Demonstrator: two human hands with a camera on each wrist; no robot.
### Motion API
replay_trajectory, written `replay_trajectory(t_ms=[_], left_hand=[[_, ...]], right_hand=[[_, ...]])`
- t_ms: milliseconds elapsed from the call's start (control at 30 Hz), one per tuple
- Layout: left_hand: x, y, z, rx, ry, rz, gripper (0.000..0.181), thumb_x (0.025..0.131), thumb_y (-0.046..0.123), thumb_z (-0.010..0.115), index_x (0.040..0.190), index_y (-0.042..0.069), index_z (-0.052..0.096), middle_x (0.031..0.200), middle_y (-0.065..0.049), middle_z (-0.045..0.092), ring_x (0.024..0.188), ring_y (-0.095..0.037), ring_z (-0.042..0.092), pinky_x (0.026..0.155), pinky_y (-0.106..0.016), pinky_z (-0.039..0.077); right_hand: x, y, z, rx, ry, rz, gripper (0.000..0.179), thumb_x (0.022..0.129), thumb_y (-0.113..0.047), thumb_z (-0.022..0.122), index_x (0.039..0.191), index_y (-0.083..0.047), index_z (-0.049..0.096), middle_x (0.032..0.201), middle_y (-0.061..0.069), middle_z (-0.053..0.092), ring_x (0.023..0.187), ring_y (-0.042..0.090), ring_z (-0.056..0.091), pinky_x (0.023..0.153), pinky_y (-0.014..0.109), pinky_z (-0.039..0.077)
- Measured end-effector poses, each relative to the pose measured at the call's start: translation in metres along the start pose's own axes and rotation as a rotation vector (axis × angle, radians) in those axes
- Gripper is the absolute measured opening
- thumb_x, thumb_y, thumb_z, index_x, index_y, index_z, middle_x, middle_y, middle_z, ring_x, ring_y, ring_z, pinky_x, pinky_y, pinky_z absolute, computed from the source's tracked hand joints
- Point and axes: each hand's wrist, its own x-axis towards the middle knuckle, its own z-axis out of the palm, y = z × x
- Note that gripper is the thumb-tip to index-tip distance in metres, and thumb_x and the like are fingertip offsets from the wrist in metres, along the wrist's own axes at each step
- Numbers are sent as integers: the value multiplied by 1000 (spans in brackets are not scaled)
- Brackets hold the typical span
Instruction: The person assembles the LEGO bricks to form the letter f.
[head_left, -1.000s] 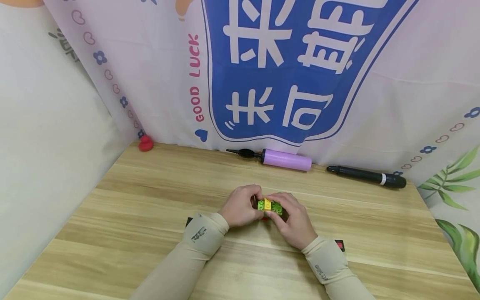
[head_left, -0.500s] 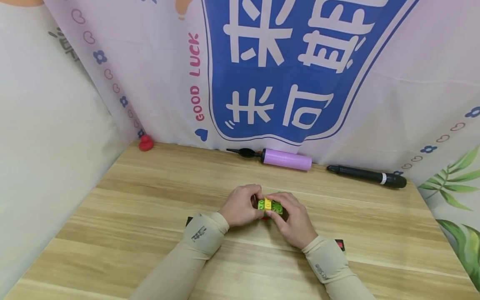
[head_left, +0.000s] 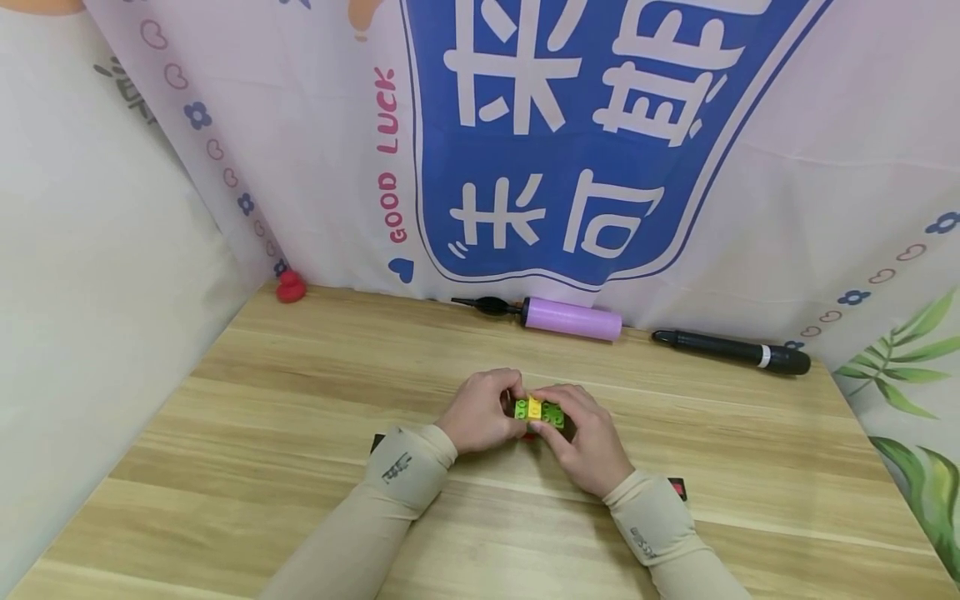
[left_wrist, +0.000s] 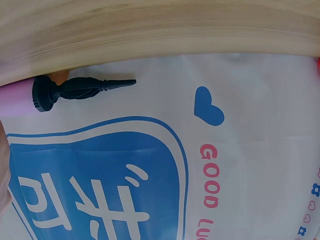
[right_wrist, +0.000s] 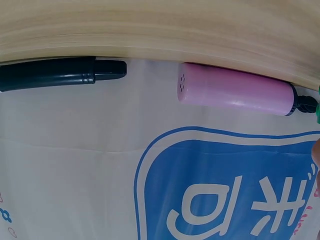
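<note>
Between the two hands, in the head view, is a small cluster of toy building bricks: a light green brick (head_left: pixel 521 410), a yellow brick (head_left: pixel 535 407) and a darker green brick (head_left: pixel 554 415), studs showing. A bit of red shows beneath them. My left hand (head_left: pixel 483 414) grips the cluster from the left, thumb in front and fingers behind. From the right, my right hand (head_left: pixel 588 439) pinches it around the yellow and darker green bricks. The fingers hide parts of the cluster. In the right wrist view, a green brick edge (right_wrist: pixel 318 107) shows at the right border.
A purple hand pump (head_left: pixel 572 319) lies along the back of the wooden table (head_left: pixel 315 400), a black microphone-like stick (head_left: pixel 731 352) to its right. A red knob-shaped object (head_left: pixel 291 287) sits in the back left corner. Behind hangs a printed cloth (head_left: pixel 330 167).
</note>
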Motion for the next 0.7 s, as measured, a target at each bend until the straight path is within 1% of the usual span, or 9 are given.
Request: replay_trajectory(t_ms=[700], left_hand=[[0, 0, 0, -2, 2, 3, 30, 74, 17, 89, 83, 20, 61, 81, 6, 62, 70, -9, 57, 63, -26, 47]], right_hand=[[0, 0, 1, -2, -6, 8, 41, 91, -11, 83, 130, -11, 70, 126, 2, 72, 123, 22, 66, 107, 46, 53]])
